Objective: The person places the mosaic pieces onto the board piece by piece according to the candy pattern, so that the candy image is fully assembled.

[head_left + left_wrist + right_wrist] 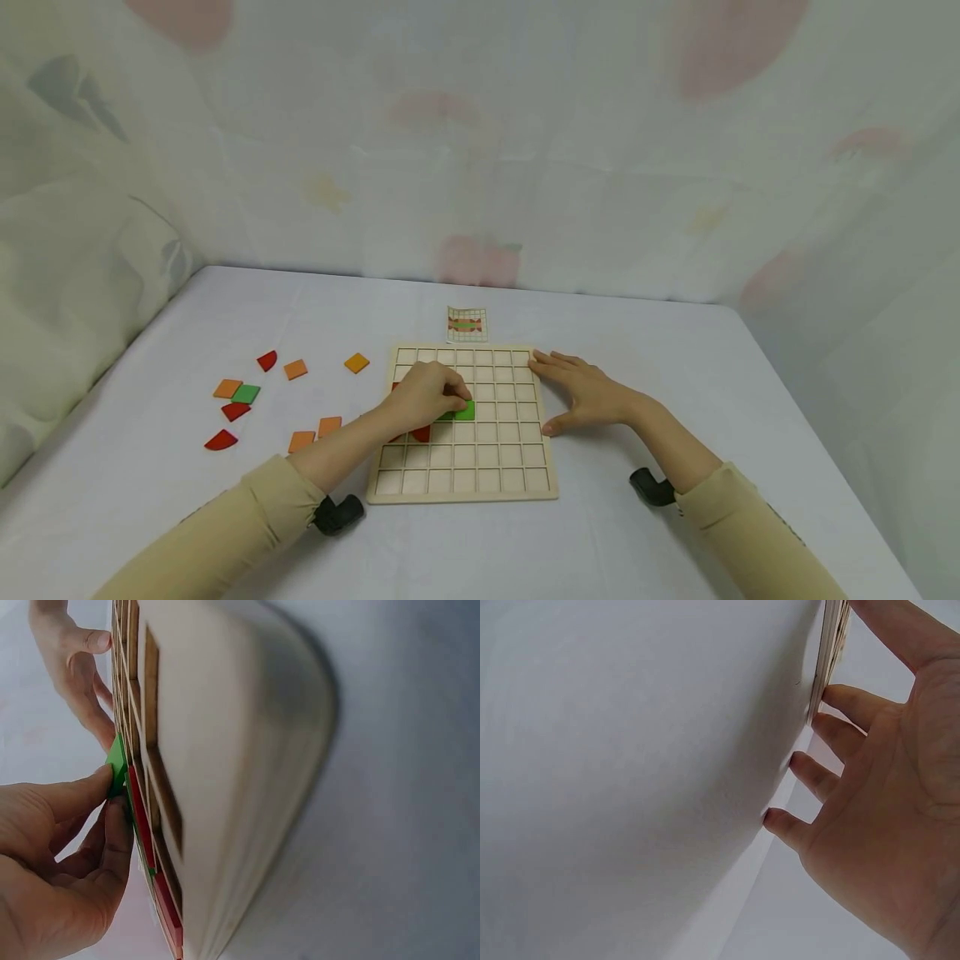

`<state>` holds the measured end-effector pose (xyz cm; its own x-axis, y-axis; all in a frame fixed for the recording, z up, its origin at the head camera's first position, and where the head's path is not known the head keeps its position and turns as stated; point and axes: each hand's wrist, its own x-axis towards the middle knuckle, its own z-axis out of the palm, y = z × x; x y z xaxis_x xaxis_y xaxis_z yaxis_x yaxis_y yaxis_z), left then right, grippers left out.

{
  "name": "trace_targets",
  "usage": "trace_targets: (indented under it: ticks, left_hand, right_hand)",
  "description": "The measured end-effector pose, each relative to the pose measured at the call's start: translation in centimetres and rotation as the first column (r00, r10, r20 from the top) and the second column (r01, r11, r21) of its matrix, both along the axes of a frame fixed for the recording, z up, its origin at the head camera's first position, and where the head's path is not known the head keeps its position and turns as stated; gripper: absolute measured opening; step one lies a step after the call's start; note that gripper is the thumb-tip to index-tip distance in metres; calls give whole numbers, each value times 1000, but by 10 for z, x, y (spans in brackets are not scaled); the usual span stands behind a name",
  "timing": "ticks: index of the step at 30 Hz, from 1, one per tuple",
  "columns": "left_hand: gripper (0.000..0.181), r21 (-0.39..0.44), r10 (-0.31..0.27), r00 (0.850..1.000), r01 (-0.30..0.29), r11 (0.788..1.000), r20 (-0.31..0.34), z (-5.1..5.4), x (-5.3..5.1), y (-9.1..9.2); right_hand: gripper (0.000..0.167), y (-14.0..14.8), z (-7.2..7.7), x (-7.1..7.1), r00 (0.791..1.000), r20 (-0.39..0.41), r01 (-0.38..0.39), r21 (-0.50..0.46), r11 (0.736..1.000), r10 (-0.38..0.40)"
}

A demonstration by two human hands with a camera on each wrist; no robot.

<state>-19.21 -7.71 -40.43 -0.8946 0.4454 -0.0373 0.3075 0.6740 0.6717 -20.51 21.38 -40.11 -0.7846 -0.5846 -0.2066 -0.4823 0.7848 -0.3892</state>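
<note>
A pale wooden grid board [487, 457] lies on the white table. Over its middle, my left hand [423, 392] pinches a green square tile [116, 761] between thumb and finger; the tile stands tilted in the left wrist view. Red pieces [422, 434] sit in cells beside and below that hand, and another bit of green shows under the fingers. The left hand and forearm hide part of the board's left side. My right hand [588, 392] is spread at the board's right edge, fingertips and thumb at the rim, holding nothing.
Left of the board lie loose orange squares [302, 441], red quarter-round pieces [221, 440], a green square [246, 394] and a yellow-orange square [357, 362]. Behind the board is a small card [467, 325] printed with a coloured grid pattern. Patterned cloth [585, 208] hangs behind the table.
</note>
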Motion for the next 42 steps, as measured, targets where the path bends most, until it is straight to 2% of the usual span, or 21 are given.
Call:
trace_targets:
  ticks: [8,15,21,27,34,42]
  left_hand:
    - [4,-20,15,1000,-16,1000,-16,-2,-1,2]
    - [5,3,4,1000,-4,1000,-8,-1,-1,2]
    - [8,16,-17,1000,18,1000,-25,-1,-1,1]
    - [7,51,-29,999,31,998,-30,7,-2,-4]
    - [7,38,-17,998,20,999,-58,15,-6,-17]
    - [3,37,65,997,-64,997,-28,22,-9,-48]
  right_hand:
    - [102,0,0,0,1000,-1,1,-3,1000,-1]
    - [102,1,1,1,1000,4,1,-4,1000,-1]
    - [102,1,-1,0,1000,8,3,-5,1000,-3]
    - [103,1,-1,-1,1000,8,0,-8,1000,0]
    - [103,2,-2,-1,1000,6,1,-3,1000,-1]
    - [102,1,-1,-1,1000,-1,-3,0,1000,3]
